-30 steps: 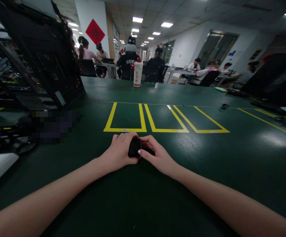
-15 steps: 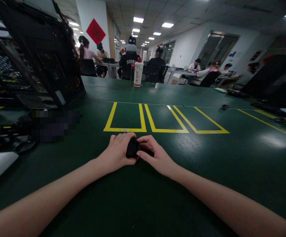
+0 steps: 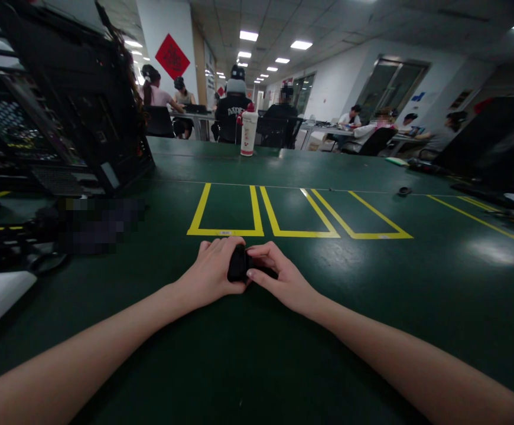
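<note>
A small black boxy object (image 3: 237, 264) with rounded edges sits low over the green table (image 3: 257, 354), just in front of the yellow tape frames. My left hand (image 3: 215, 265) wraps round it from the left, thumb below and fingers over the top. From the right, my right hand (image 3: 281, 274) pinches at its side edge with thumb and fingertips. Between the right thumb and fingers a dark patch shows; whether it is part of the object or shadow, I cannot tell. The fingers hide much of the object, so its exact kind does not show.
Yellow tape (image 3: 225, 232) marks several outlines on the table. An open black computer case (image 3: 88, 112) stands at left, with dark cables (image 3: 39, 236) before it. A white cup (image 3: 248, 134) is at the far edge, a black ring-like item (image 3: 404, 191) at right. People sit beyond.
Hardly anything differs. Both hands keep their hold on the black object, and the view has shifted very slightly.
</note>
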`<move>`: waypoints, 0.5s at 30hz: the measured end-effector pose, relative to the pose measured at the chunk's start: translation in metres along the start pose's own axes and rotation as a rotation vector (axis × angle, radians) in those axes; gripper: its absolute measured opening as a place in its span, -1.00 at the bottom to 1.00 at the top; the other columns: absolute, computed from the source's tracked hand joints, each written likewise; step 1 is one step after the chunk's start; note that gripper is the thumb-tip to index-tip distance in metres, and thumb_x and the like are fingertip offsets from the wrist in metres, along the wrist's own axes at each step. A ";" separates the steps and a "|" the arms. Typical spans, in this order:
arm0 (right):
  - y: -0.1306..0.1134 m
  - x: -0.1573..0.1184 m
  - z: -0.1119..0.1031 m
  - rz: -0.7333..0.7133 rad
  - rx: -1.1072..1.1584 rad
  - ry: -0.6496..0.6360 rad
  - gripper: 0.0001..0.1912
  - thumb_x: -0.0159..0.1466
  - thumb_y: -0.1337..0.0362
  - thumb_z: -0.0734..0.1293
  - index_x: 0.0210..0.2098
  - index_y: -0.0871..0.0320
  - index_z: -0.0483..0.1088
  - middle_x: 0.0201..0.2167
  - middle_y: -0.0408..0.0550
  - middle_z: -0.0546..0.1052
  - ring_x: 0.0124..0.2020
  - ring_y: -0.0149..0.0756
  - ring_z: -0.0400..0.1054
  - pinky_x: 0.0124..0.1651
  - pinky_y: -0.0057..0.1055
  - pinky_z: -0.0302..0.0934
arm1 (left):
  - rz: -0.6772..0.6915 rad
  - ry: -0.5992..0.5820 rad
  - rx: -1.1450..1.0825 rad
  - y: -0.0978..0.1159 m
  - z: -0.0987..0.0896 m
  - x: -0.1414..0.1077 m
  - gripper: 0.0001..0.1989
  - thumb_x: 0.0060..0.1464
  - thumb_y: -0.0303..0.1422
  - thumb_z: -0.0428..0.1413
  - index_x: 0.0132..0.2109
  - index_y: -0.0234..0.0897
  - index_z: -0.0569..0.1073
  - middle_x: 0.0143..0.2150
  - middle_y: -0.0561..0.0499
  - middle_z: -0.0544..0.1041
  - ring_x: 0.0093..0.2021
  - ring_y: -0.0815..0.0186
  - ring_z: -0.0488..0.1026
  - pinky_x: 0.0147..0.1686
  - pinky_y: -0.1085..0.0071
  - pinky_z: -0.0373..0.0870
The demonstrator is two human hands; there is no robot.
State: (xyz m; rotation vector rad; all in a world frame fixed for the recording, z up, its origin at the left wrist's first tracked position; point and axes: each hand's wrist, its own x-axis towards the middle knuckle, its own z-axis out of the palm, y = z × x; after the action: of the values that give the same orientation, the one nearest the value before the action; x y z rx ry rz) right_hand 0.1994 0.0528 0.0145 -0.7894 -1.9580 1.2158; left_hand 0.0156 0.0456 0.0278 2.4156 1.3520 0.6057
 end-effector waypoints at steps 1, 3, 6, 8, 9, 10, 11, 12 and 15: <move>0.000 0.000 0.000 0.003 0.004 0.000 -0.75 0.17 0.36 0.24 -0.14 0.07 0.19 -0.12 -0.10 0.30 -0.05 -0.32 0.26 0.04 -0.20 0.18 | -0.003 0.001 0.006 0.000 0.000 0.000 -0.49 -0.10 -0.23 0.12 0.00 -0.21 0.14 -0.07 -0.05 0.33 -0.06 0.12 0.28 -0.10 0.15 0.16; 0.001 0.000 0.000 0.016 0.006 0.000 -0.72 0.17 0.37 0.24 -0.12 0.06 0.17 -0.12 -0.10 0.30 -0.05 -0.32 0.26 0.03 -0.21 0.19 | -0.005 0.000 0.017 0.000 0.000 0.000 -0.48 -0.10 -0.23 0.12 0.00 -0.22 0.14 -0.07 -0.06 0.33 -0.06 0.12 0.28 -0.10 0.15 0.16; 0.002 0.001 0.001 0.042 -0.011 0.001 -0.66 0.17 0.36 0.24 -0.06 0.07 0.14 -0.08 -0.07 0.29 -0.03 -0.30 0.24 0.03 -0.20 0.18 | 0.000 -0.004 0.011 0.000 0.000 0.001 -0.48 -0.10 -0.23 0.12 0.00 -0.22 0.14 -0.07 -0.06 0.33 -0.05 0.12 0.27 -0.09 0.15 0.15; 0.003 0.001 0.000 0.054 -0.030 -0.002 -0.63 0.17 0.34 0.24 -0.03 0.08 0.12 -0.05 -0.03 0.28 -0.01 -0.28 0.23 0.05 -0.18 0.16 | -0.002 -0.009 -0.001 0.000 0.000 0.001 -0.48 -0.10 -0.23 0.12 0.00 -0.22 0.14 -0.07 -0.06 0.32 -0.05 0.12 0.27 -0.09 0.15 0.15; 0.003 0.001 0.000 0.056 -0.038 -0.006 -0.62 0.17 0.34 0.24 -0.02 0.09 0.13 -0.05 -0.02 0.28 -0.01 -0.27 0.23 0.05 -0.17 0.16 | -0.005 -0.009 -0.005 0.000 0.000 0.001 -0.48 -0.10 -0.23 0.13 0.00 -0.22 0.14 -0.06 -0.06 0.32 -0.05 0.12 0.27 -0.09 0.14 0.14; 0.002 0.001 -0.001 0.055 -0.042 -0.010 -0.63 0.18 0.33 0.24 -0.03 0.09 0.13 -0.05 -0.02 0.28 -0.01 -0.26 0.23 0.05 -0.16 0.15 | -0.007 -0.009 -0.006 0.000 0.000 0.001 -0.48 -0.10 -0.23 0.13 0.01 -0.22 0.14 -0.06 -0.06 0.32 -0.05 0.12 0.27 -0.09 0.14 0.14; 0.002 0.001 -0.001 0.054 -0.043 -0.015 -0.64 0.18 0.33 0.24 -0.03 0.09 0.14 -0.05 -0.02 0.28 -0.01 -0.26 0.23 0.05 -0.15 0.16 | -0.008 -0.008 -0.007 0.000 0.000 0.000 -0.48 -0.10 -0.23 0.13 0.01 -0.21 0.14 -0.06 -0.05 0.32 -0.05 0.12 0.27 -0.09 0.14 0.14; 0.001 0.000 -0.001 0.052 -0.041 -0.021 -0.66 0.18 0.32 0.24 -0.05 0.09 0.15 -0.06 -0.03 0.29 -0.02 -0.26 0.23 0.05 -0.14 0.16 | -0.006 -0.007 -0.008 0.000 0.000 0.000 -0.48 -0.11 -0.23 0.13 0.01 -0.20 0.14 -0.06 -0.05 0.32 -0.05 0.12 0.27 -0.08 0.14 0.14; -0.001 -0.001 -0.002 0.029 -0.036 -0.024 -0.68 0.16 0.34 0.26 -0.10 0.07 0.16 -0.11 -0.08 0.30 -0.03 -0.28 0.24 0.06 -0.14 0.14 | 0.001 -0.005 -0.007 0.000 0.000 -0.001 -0.48 -0.11 -0.23 0.13 0.00 -0.19 0.14 -0.05 -0.05 0.31 -0.04 0.12 0.27 -0.09 0.14 0.15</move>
State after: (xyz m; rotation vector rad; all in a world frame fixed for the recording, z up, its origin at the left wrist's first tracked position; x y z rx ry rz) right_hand 0.2011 0.0529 0.0160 -0.8269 -1.9996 1.2154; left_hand 0.0153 0.0450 0.0282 2.4109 1.3442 0.6030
